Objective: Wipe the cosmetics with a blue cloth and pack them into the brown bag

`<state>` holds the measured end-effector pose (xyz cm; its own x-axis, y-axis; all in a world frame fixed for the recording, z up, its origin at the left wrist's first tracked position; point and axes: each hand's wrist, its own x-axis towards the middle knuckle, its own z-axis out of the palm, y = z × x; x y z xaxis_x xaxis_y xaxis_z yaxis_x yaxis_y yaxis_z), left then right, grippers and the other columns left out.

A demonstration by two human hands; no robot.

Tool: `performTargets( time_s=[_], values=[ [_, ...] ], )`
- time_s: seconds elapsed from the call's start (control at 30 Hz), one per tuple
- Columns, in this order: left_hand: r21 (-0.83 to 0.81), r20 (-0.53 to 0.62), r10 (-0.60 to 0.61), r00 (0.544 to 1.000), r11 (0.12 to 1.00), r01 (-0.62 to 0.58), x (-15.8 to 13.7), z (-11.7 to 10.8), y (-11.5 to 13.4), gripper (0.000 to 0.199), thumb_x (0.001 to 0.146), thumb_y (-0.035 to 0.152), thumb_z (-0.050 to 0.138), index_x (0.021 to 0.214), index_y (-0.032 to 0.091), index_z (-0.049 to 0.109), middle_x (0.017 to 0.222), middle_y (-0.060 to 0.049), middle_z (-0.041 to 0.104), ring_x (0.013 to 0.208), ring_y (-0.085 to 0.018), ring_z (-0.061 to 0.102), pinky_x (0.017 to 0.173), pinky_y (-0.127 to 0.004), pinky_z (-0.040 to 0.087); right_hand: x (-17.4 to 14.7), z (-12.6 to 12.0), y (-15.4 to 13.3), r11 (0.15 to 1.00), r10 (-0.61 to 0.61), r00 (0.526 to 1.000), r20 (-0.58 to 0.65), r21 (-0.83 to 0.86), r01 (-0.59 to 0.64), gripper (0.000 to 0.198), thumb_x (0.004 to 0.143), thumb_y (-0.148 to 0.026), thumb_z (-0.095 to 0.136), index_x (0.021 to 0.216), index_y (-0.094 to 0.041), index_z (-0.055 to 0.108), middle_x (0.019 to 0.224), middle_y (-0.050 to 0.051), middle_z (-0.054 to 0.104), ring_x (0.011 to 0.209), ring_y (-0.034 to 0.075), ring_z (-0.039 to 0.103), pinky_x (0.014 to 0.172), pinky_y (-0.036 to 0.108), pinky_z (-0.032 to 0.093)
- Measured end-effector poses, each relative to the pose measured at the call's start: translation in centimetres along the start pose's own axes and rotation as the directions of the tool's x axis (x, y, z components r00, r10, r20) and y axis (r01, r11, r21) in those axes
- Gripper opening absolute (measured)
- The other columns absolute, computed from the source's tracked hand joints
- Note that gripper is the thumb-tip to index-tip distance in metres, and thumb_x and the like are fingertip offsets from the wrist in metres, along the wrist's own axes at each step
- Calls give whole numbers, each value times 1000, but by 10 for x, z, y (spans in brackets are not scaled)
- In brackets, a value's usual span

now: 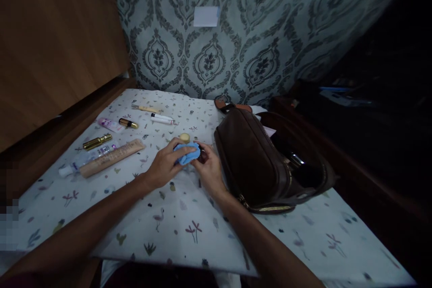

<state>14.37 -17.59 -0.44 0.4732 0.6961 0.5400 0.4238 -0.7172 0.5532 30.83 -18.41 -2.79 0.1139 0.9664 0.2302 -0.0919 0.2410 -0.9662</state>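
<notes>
My left hand (162, 164) is closed around a folded light blue cloth (187, 155), in front of me above the table. My right hand (211, 170) grips a small dark object (203, 155) right against the cloth; fingers and cloth cover most of it, so its kind does not show. Just beyond the hands is a small round pale-yellow piece (184, 137), lid-like in shape. To the right of my right hand stands an open dark brown leather bag (248, 157), with a shiny silver item (297, 159) visible inside.
On the left lie a beige tube (113, 158), a clear bottle (89, 157), a gold tube (97, 141), a black-and-gold tube (128, 123), a pink tube (110, 124), a white pen-like tube (162, 119) and a slim yellowish stick (146, 108). A wooden cabinet (60, 49) borders the left.
</notes>
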Motion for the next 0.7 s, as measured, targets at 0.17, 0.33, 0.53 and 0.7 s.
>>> performTargets(
  time_s=[0.17, 0.33, 0.53, 0.7],
  values=[
    [-141, -103, -116, 988, 985, 101, 4, 2, 4, 35, 96, 34, 54, 128, 20, 59, 110, -8, 59, 103, -20, 59, 92, -31, 47, 4, 2, -6, 941, 170, 985, 22, 292, -169, 45, 63, -36, 83, 103, -23, 67, 112, 5, 70, 107, 22, 64, 99, 39, 49],
    [-227, -42, -319, 947, 926, 302, 6, 5, 13, 41, 91, 42, 59, 123, 17, 58, 110, -9, 64, 101, -22, 60, 89, -31, 47, 4, 5, -4, 931, 171, 985, 31, 322, -171, 46, 60, -33, 84, 102, -25, 68, 113, 4, 71, 110, 22, 63, 101, 38, 48],
    [-440, 64, -518, 853, 753, 490, 6, 5, 15, 41, 83, 55, 64, 95, 15, 64, 78, 0, 63, 70, -15, 58, 66, -23, 46, 3, 3, -4, 997, 13, 1000, -17, 75, -12, 47, 61, -34, 83, 104, -24, 68, 110, 4, 72, 104, 22, 65, 86, 33, 53],
    [-557, 178, -650, 739, 553, 620, 11, 6, 23, 60, 68, 74, 68, 65, 15, 58, 52, 4, 50, 47, -10, 43, 46, -21, 37, -1, -1, -18, 968, -207, 978, 14, -141, 207, 43, 71, -38, 79, 110, -25, 66, 114, 5, 71, 107, 22, 64, 87, 34, 53]
  ],
)
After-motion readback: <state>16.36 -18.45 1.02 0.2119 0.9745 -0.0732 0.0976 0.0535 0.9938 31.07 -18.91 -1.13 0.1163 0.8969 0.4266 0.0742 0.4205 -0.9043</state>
